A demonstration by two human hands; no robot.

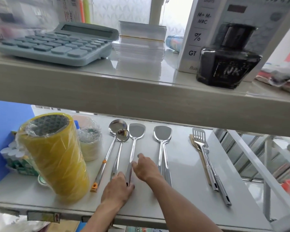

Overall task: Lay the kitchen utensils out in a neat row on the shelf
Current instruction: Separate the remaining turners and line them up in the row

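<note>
Steel utensils lie side by side on the lower shelf [182,164], heads pointing away from me. From the left: a large ladle [107,153] with an orange-tipped handle, a smaller ladle [122,135], a flat spatula [137,131], a stacked pair of spatulas [162,133], and a slotted turner [198,133] piled over a wooden spatula [192,139] and other steel handles. My left hand [118,191] pinches the near end of the flat spatula's handle. My right hand [146,169] rests beside that handle with fingers spread, its thumb touching the shaft.
A wrapped stack of yellow tape rolls [55,156] and a smaller wrapped roll [90,144] stand at the left of the shelf. The upper shelf [107,87] overhangs, holding a calculator [57,42], plastic sleeves [141,46], a box [196,30] and an ink bottle [228,59].
</note>
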